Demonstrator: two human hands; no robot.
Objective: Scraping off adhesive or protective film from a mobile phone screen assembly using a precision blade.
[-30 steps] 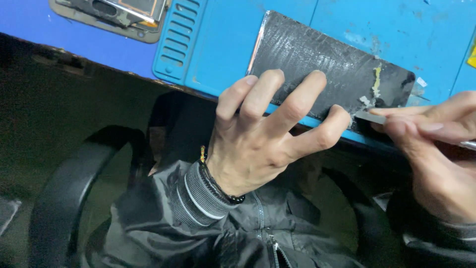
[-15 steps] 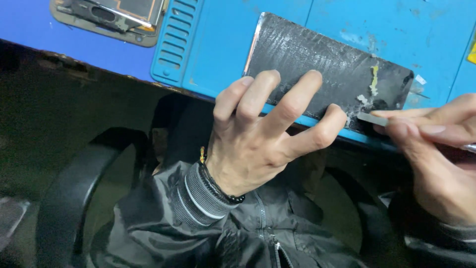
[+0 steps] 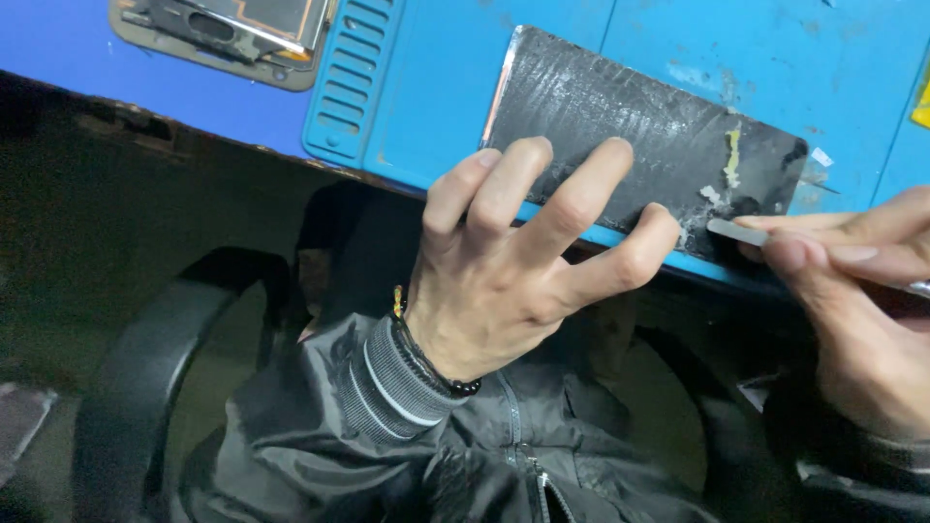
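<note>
Head-camera view, looking down past a dark zipped jacket [image 3: 455, 455]: a person's left hand [image 3: 513, 281] lies spread across the near edge of a black rectangular panel [image 3: 620, 126], its fingers fanned wide and pressed flat on the panel's lower rim rather than curled around anything. The panel, streaked with grey scrape marks and dotted with pale scraps of adhesive [image 3: 732, 160] near its right end, rests tilted on a light blue work mat [image 3: 436, 107] at the front edge of a darker blue bench [image 3: 116, 87]. At the right, the right hand [image 3: 862, 310] pinches a thin flat metal blade [image 3: 738, 230] between thumb and forefinger, the tip touching the panel's lower right corner, just beside the left hand's little finger (the tool's far end runs out of the picture). A dark beaded bracelet [image 3: 436, 368] and a striped knit cuff [image 3: 383, 392] circle the left wrist. At the top left, a partly dismantled phone frame [image 3: 223, 34] sits on the bench, well apart from both hands. Below the bench, the curved black arm of a chair [image 3: 136, 387] shows at the left.
</note>
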